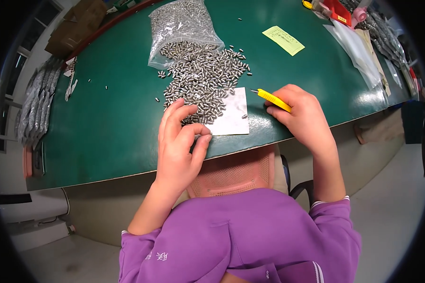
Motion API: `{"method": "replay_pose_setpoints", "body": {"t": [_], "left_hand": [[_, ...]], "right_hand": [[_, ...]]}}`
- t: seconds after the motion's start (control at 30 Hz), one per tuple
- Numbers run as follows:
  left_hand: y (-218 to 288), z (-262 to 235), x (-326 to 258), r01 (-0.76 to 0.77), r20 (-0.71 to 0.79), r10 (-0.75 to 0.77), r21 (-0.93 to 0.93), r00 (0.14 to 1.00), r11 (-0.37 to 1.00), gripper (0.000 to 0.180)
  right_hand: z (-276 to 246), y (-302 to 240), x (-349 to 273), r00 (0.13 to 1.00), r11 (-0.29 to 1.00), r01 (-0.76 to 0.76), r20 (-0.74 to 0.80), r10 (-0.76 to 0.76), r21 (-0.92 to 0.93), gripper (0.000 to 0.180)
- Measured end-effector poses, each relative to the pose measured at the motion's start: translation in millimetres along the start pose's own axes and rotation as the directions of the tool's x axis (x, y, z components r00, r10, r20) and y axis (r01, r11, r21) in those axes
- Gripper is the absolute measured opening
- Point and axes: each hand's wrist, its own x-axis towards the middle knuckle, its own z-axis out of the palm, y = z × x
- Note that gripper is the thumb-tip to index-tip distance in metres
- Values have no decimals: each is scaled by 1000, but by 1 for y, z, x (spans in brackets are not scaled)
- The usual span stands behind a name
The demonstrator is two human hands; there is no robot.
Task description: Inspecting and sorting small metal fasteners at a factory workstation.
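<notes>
A heap of small silvery bullet-shaped metal pieces [200,80] spreads on the table from the mouth of a clear plastic bag [182,21], which holds many more. My left hand [177,137] is at the near left edge of the heap. Its thumb and index fingertips almost meet over the edge of a white sheet [233,120]; anything between them is too small to make out. The other fingers curl over the pieces. My right hand [304,111] grips a yellow utility knife [276,101], its tip pointing left toward the heap. One loose piece lies on the sheet.
The green table [123,118] has a yellow paper slip [284,40] toward the back right. Plastic bags [356,52] and a red bin [336,12] stand at the right. Filled bags [35,104] hang at the left, below a cardboard box [75,30]. A pink chair [233,174] sits below the table edge.
</notes>
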Motion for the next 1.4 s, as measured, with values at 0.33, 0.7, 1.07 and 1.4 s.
{"method": "replay_pose_setpoints", "body": {"t": [0.33, 0.7, 1.07, 1.4], "left_hand": [[4, 14, 8, 11, 66, -12, 13, 998, 1000, 15], [4, 13, 8, 51, 68, -53, 40, 996, 998, 16], [5, 10, 5, 33, 53, -35, 26, 998, 999, 17], [4, 9, 5, 71, 56, -71, 3, 996, 997, 16]], "right_hand": [[29, -13, 30, 960, 979, 176, -238, -146, 107, 22], [49, -12, 41, 955, 969, 239, -169, -245, -58, 20], [41, -17, 39, 962, 961, 268, -29, -270, -66, 20], [22, -42, 48, 976, 982, 159, -163, -142, 100, 23]]}}
